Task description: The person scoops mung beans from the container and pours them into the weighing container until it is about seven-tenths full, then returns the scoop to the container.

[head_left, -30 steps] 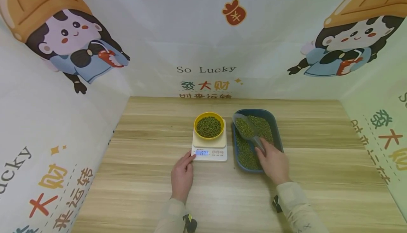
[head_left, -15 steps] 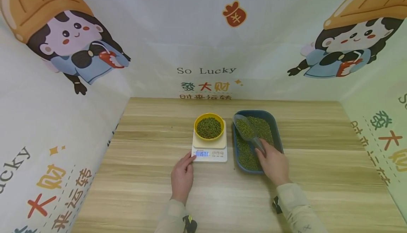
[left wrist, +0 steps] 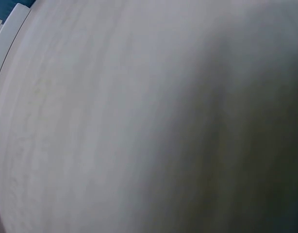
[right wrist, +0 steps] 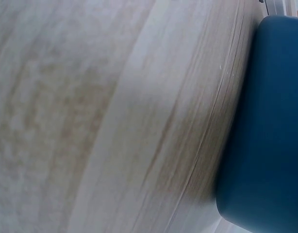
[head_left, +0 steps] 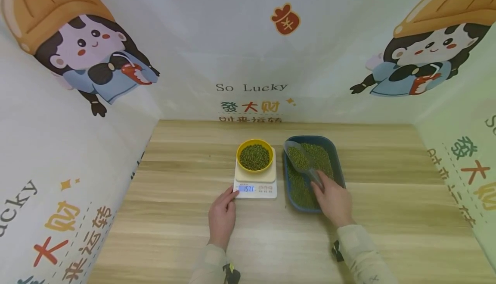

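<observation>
A white kitchen scale (head_left: 255,178) with a lit display, its digits looking like 157.1, stands on the table. On its platform sits a yellow bowl (head_left: 254,142) of green mung beans (head_left: 254,157). My left hand (head_left: 222,217) touches the scale's front left corner, its fingers mostly straight. To the right, my right hand (head_left: 335,200) grips the handle of a grey translucent scoop (head_left: 313,174). Beans lie in the scoop, which is over a blue tray (head_left: 342,173) of more mung beans. The right wrist view shows the tray's outer wall (right wrist: 265,136); neither wrist view shows the fingers.
The wood-grain table (head_left: 186,163) meets a printed white cloth backdrop (head_left: 186,60) at the back and both sides. A narrow strip of table lies between scale and tray. A corner of the scale's white edge (left wrist: 12,36) shows in the left wrist view.
The whole head view has shifted down slightly. Both hands, the scoop, the bowl and the scale hold their places, and the display digits look the same.
</observation>
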Demonstrator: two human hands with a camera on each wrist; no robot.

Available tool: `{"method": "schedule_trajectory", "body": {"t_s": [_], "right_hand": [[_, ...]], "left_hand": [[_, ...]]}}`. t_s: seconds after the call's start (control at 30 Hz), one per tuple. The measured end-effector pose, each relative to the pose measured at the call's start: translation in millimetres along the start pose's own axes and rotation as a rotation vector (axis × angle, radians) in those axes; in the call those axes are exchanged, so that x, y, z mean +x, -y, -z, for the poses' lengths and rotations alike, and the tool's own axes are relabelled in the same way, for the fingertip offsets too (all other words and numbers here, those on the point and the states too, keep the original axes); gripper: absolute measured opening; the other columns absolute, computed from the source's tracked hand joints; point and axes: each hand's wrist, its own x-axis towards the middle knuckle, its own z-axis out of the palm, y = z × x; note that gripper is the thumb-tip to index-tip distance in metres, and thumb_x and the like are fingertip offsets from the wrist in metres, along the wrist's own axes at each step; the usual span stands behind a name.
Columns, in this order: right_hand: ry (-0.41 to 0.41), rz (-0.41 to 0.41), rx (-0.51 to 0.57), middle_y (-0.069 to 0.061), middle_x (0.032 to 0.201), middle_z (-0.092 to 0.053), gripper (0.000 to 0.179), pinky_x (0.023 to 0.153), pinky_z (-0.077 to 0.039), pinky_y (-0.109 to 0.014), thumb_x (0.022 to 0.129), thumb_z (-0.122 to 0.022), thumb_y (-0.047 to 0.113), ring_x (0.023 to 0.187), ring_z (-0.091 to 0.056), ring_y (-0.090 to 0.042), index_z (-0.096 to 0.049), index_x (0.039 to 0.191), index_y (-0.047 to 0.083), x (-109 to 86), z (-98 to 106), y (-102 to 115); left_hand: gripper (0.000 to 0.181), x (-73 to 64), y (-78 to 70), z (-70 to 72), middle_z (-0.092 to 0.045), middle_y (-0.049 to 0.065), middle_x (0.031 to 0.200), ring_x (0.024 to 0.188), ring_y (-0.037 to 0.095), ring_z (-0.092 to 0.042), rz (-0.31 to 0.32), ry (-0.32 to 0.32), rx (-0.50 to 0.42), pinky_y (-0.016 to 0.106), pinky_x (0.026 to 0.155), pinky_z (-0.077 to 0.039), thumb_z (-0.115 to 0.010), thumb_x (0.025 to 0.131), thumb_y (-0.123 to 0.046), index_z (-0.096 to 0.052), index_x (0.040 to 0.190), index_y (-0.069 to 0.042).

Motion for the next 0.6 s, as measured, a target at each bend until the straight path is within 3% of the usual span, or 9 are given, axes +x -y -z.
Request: {"method": "schedule_trajectory", "body": {"t_s": [0.6], "right_hand": [[0.0, -0.002, 0.011, 0.002, 0.064, -0.056, 0.042, 0.045, -0.043, -0.038, 0.085, -0.057, 0.036, 0.056, -0.055, -0.018, -0.055, 0.12, 0.014, -1.3, -0.8, 0.2]], "left_hand": [[0.032, -1.1, 0.8, 0.0, -0.051, -0.01, 0.126, 0.118, 0.013, -0.044, -0.004, 0.0, 0.001, 0.038, 0.098, -0.038, -0.048, 0.086, -0.007, -0.064, 0.109, -0.023]]}}
